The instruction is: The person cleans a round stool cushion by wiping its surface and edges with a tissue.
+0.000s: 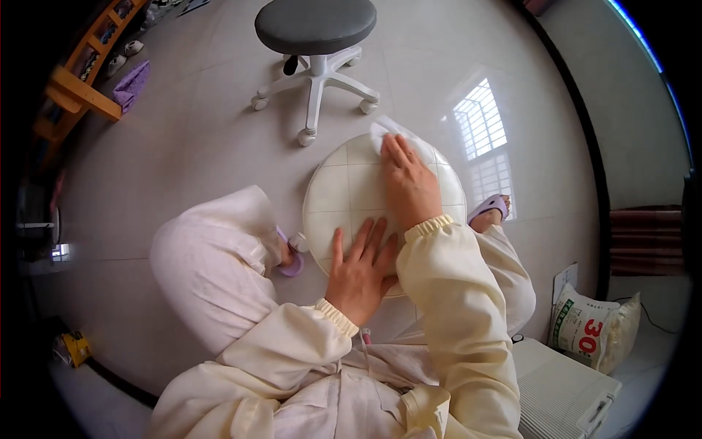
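A round cream seat (344,190) with a stitched grid of squares is between my knees. My left hand (360,272) lies on its near part, palm down with the fingers spread, holding nothing. Farther up the seat, my right hand (411,181) presses a thin white wipe (382,129) against the surface near the far rim. The wipe sticks out past my fingertips; the rest of it is hidden under the hand. Both wrists are in cream elasticated sleeves.
A grey swivel stool (316,28) on a white wheeled base stands ahead. Wooden furniture (86,94) and a purple cloth (131,86) are at far left. A white case (559,388) and a printed sack (589,325) sit at lower right.
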`<action>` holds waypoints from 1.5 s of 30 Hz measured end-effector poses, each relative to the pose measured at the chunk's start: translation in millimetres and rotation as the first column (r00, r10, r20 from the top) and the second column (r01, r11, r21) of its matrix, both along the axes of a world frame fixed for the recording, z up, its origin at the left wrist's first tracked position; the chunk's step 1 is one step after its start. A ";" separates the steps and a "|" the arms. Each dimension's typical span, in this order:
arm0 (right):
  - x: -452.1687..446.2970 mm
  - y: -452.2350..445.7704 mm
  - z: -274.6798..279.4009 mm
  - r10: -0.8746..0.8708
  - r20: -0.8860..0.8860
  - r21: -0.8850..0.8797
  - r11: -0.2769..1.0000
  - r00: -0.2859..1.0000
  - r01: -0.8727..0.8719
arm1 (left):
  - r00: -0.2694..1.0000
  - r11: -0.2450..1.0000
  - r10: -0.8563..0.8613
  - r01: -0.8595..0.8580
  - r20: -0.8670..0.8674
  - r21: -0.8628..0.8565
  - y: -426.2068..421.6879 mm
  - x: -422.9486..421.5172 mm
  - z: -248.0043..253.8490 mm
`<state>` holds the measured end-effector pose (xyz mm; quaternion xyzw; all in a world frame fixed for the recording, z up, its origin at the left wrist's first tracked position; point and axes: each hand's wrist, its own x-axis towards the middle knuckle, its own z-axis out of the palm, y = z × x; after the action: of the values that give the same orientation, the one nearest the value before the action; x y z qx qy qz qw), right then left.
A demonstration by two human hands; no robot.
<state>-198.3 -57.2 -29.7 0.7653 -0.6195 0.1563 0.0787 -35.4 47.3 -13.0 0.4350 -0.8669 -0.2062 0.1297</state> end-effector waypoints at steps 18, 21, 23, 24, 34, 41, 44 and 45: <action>1.3 1.2 -0.6 0.081 0.072 0.119 0.989 0.994 -0.090 | 1.000 1.000 -0.011 0.011 -0.021 -0.002 -1.8 -1.8 -5.3; -5.1 -5.8 -7.3 0.061 0.105 0.092 0.993 0.993 -0.071 | 1.000 1.000 -0.024 0.025 -0.019 0.017 -2.9 -0.2 -1.8; -14.4 -8.5 -5.9 -0.013 0.205 0.068 0.998 0.979 -0.001 | 1.000 0.999 -0.022 0.022 -0.009 0.026 -3.4 0.4 -1.4; -20.3 -8.9 -6.3 -0.016 0.204 0.067 0.998 0.979 0.002 | 1.000 0.999 -0.026 0.026 -0.010 0.024 -3.5 0.5 -1.1; -88.4 26.3 3.7 -0.312 0.491 0.266 0.943 0.814 0.201 | 0.999 1.000 0.004 -0.003 -0.047 0.023 -2.7 1.2 -3.4; -97.4 71.0 27.0 -0.360 0.514 0.292 0.927 0.779 0.235 | 0.997 1.000 0.007 -0.006 -0.077 0.009 -1.5 1.1 -5.1; -106.2 79.6 29.7 -0.400 0.462 0.268 0.914 0.791 0.305 | 0.998 1.000 0.001 0.000 -0.068 0.006 -1.5 1.1 -4.5; -108.5 81.9 32.0 -0.402 0.443 0.217 0.916 0.802 0.339 | 0.998 1.000 -0.007 0.007 -0.067 0.008 -0.8 0.5 -4.9</action>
<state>-306.8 24.7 2.3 0.5701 -0.7656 0.2821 -0.0966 -34.9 46.5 -17.8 0.4253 -0.8627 -0.2245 0.1563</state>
